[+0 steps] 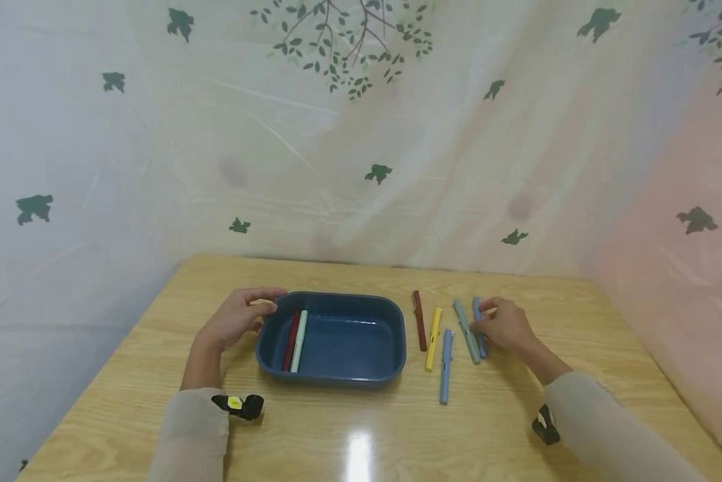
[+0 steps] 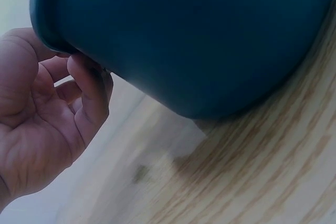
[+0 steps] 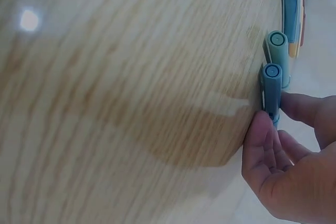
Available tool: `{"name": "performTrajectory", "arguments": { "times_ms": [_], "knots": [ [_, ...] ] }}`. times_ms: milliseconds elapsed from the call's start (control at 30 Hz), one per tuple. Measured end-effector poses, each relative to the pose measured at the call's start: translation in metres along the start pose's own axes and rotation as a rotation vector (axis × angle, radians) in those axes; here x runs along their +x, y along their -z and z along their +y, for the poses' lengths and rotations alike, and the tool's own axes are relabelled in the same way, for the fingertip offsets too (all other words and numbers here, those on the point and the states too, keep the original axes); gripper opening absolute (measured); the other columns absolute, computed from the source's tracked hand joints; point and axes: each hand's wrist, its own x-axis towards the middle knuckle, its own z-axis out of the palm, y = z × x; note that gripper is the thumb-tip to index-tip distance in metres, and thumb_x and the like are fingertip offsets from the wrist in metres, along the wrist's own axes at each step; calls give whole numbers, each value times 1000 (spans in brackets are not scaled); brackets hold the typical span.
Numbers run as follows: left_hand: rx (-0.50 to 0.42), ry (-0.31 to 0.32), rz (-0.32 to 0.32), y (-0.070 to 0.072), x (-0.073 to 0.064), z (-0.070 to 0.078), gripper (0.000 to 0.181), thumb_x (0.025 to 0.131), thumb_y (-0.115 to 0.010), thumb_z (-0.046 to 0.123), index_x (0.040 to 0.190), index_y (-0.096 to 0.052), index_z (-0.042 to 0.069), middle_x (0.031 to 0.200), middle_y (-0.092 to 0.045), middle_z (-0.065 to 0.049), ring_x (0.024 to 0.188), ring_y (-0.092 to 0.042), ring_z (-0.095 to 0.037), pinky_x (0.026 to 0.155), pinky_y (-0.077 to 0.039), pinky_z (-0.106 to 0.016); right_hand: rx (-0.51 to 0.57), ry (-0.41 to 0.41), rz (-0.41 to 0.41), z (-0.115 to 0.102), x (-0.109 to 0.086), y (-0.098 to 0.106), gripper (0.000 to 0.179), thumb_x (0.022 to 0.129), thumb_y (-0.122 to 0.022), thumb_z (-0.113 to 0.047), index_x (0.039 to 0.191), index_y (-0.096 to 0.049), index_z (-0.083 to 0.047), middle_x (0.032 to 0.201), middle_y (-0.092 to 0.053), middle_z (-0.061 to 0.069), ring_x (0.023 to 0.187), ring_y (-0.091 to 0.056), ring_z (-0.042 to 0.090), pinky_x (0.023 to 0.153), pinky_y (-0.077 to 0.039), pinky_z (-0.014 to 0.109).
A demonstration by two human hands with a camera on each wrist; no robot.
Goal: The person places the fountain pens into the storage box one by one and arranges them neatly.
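My left hand (image 1: 234,323) grips the left end of a dark blue rectangular dish (image 1: 351,345), thumb and fingers at its rim. Inside the dish, along its left side, a dark red pen (image 1: 291,340) and a pale green pen (image 1: 299,340) lie side by side. To the right, my right hand (image 1: 507,327) pinches a blue pen (image 3: 272,85) between thumb and fingers; this pen lies close beside a grey-green pen (image 1: 467,333). The right wrist view shows the round ends of both pens facing the camera.
Between the dish and my right hand, a brownish-red pen (image 1: 419,321), a yellow pen (image 1: 433,340) and a second blue pen (image 1: 447,368) lie on the wooden table (image 1: 313,435). A cloth with leaves and birds (image 1: 337,181) hangs behind the table.
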Motion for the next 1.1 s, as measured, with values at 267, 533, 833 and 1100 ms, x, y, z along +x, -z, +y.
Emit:
{"name": "performTrajectory", "arguments": {
  "times_ms": [267, 533, 833, 1100],
  "knots": [
    [-6, -21, -13, -3, 2, 0, 40, 103, -58, 11, 142, -59, 1, 134, -60, -21, 94, -58, -20, 66, -53, -34, 11, -20, 8, 2, -1, 3, 50, 91, -76, -13, 129, -53, 10, 109, -63, 25, 80, -64, 23, 64, -55, 32],
    [15, -1, -2, -1, -2, 2, 39, 103, -56, 10, 141, -61, 3, 130, -64, -19, 94, -61, -22, 67, -54, -35, -28, 1, 13, 4, 2, -1, 46, 91, -73, -10, 127, -56, 12, 118, -62, 33, 97, -66, 36, 70, -57, 36],
    [2, -5, -1, 1, -3, 1, 39, 103, -57, 11, 141, -61, 4, 126, -65, -18, 91, -62, -21, 66, -54, -34, 3, -9, 11, 9, 9, 5, 48, 92, -68, -8, 134, -54, 10, 125, -60, 36, 101, -66, 39, 73, -57, 37],
    [-4, -12, 1, -1, -2, 0, 39, 102, -58, 12, 141, -61, 3, 127, -65, -18, 89, -62, -20, 66, -54, -34, 30, -4, 6, 9, 8, 19, 46, 97, -59, -6, 140, -51, 10, 122, -63, 34, 99, -67, 35, 74, -57, 37]
  ]
}}
